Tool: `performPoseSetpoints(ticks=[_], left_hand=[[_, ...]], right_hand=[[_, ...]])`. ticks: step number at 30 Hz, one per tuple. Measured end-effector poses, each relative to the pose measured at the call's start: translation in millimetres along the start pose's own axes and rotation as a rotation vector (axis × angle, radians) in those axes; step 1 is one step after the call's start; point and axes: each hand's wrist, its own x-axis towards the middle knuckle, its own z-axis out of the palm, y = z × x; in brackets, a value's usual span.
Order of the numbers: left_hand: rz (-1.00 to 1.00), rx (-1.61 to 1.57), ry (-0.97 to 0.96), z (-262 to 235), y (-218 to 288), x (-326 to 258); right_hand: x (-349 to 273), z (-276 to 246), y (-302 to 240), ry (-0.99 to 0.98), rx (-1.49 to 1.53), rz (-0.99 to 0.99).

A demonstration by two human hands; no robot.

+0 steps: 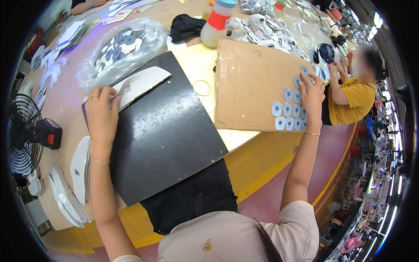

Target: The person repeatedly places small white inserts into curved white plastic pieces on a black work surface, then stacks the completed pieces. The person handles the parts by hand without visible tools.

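My left hand (pixel 103 105) is closed on the left end of a white curved fabric panel (pixel 146 84), which lies along the far edge of a black board (pixel 170 131). A small slot or mark shows near the panel's middle. My right hand (pixel 311 98) reaches over the right side of a brown cardboard sheet (pixel 248 83), its fingertips down among small grey-blue rounded patches (pixel 288 94) laid out in rows. Fingers slightly bent, it touches or hovers at the upper patches; whether it grips one I cannot make out.
Beyond the board lies a clear plastic bag (pixel 122 48) of grey and white cut pieces. A bottle with a red band (pixel 217 22) stands behind the cardboard. At left are a black fan (pixel 26 133) and stacked white panels (pixel 67 196). A person in yellow (pixel 355 98) works at right.
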Motion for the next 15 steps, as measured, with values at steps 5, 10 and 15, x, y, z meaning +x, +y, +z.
performPoseSetpoints(ticks=[5, 10, 15], left_hand=[[-0.019, -0.239, 0.040, -36.1, 32.0, -19.1], [-0.297, -0.724, -0.208, -92.2, 55.4, -71.8], [-0.538, -0.769, -0.574, -91.1, 42.8, -105.2]], right_hand=[[-5.6, 2.7, -6.7, 0.064, 0.026, 0.025], [-0.4, -1.8, -2.6, 0.041, 0.205, 0.092], [7.7, -5.8, -6.0, 0.049, 0.173, 0.092]])
